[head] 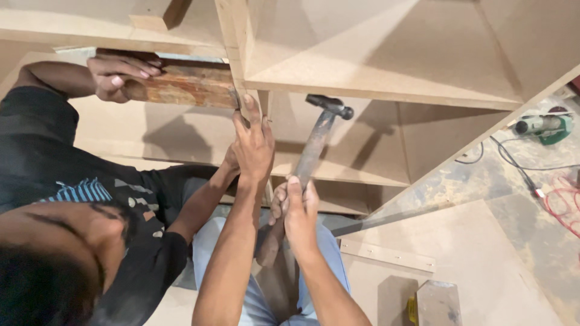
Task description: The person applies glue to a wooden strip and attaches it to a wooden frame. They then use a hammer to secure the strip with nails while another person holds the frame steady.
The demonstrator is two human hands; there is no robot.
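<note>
Hammer (315, 142) gripped low on its handle by right hand (297, 208), fingers wrapped tight, head raised well above them. Left hand (252, 145) pressed against cabinet edge (237, 72), fingers extended upward, close together. Wooden block (181, 86) held just beside those fingertips by co-worker's hand (118, 75).

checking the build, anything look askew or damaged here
Nothing looks damaged. A co-worker's hand braces a worn reddish wood block against the cabinet divider; the right hand grips a hammer.

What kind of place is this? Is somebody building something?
It looks like a carpentry workshop or building site. A big unfinished shelf unit of bare board stands here, the right hand holds a hammer, and a power tool with cables lies on the dusty floor.
</note>
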